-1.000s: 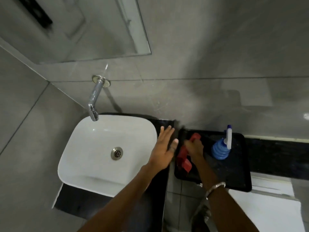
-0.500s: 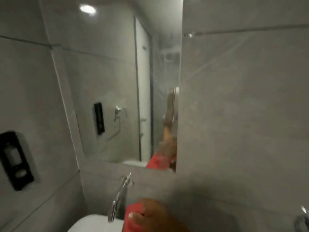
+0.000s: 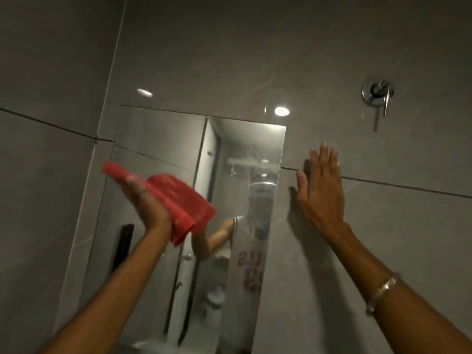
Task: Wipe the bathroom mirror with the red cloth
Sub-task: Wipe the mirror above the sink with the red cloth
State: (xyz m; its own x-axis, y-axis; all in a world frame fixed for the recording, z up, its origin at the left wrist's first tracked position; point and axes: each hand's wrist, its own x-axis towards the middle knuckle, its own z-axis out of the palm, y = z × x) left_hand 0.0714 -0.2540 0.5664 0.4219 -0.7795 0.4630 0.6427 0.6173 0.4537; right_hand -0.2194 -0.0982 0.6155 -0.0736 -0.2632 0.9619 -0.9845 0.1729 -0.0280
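Note:
The tall mirror [image 3: 158, 139] is set into the grey tiled wall, left of centre. My left hand [image 3: 145, 200] is raised in front of its middle and holds the folded red cloth [image 3: 178, 198], which lies across the palm and hangs to the right against the glass. My right hand [image 3: 319, 190] rests flat on the tiles just right of the mirror's edge, fingers spread and pointing up, holding nothing. A bracelet sits on that wrist. The mirror reflects a person in a white shirt and a door.
A chrome wall valve with a lever [image 3: 378, 95] is mounted high on the right. A black fitting [image 3: 122, 246] shows as a reflection in the lower left of the mirror. Grey tiles cover both walls, which meet in a corner at the left.
The view swung up from the basin and tray to the mirror. The cloth passed from my right hand to my left and rose to the glass. My right hand moved onto the wall.

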